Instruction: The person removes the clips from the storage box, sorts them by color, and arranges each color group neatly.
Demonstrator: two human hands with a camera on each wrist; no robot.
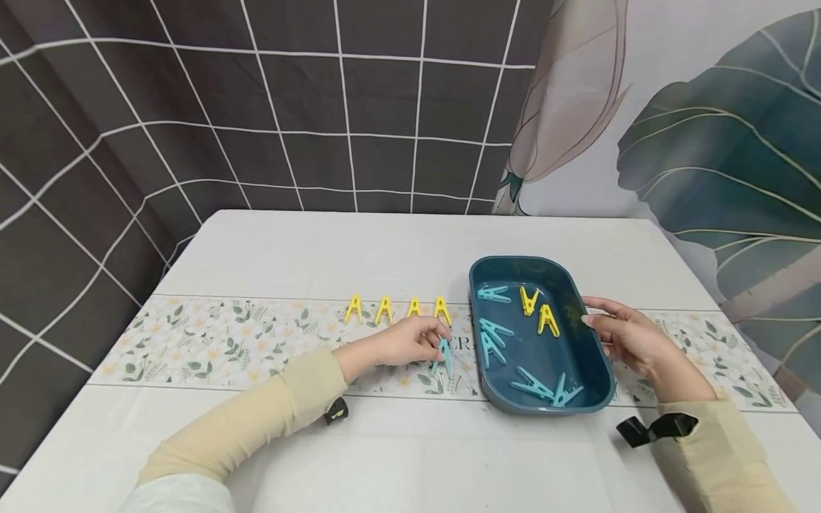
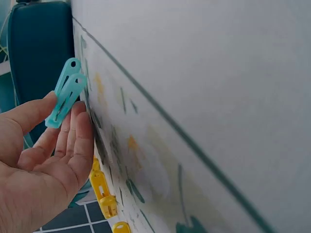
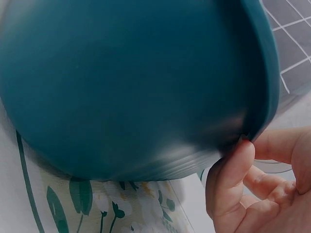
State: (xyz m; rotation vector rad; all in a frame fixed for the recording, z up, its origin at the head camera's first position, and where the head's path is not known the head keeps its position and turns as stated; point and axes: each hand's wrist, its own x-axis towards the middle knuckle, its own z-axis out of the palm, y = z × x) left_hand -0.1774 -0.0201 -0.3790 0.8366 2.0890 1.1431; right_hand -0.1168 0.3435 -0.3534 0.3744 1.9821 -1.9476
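My left hand (image 1: 410, 340) pinches a light-blue clothespin (image 1: 445, 356) between thumb and fingers, just above the table and left of the dark teal tub (image 1: 545, 406). In the left wrist view the same clothespin (image 2: 67, 94) sticks out past the thumb tip. The right hand (image 1: 631, 342) holds the tub by its right rim; in the right wrist view a fingertip (image 3: 245, 145) presses against the tub's outer wall. Inside the tub lie several light-blue clothespins (image 1: 532, 383) and two yellow ones (image 1: 548, 320). Beyond the left hand, yellow clothespins (image 1: 383, 311) stand in a spaced row.
A white table (image 1: 410, 249) carries a printed floral band (image 1: 212, 342) across its middle. Behind it hangs a dark cloth with a white grid (image 1: 378, 92). A leaf-patterned cloth (image 1: 725, 157) hangs at the right. Black straps sit at both wrists.
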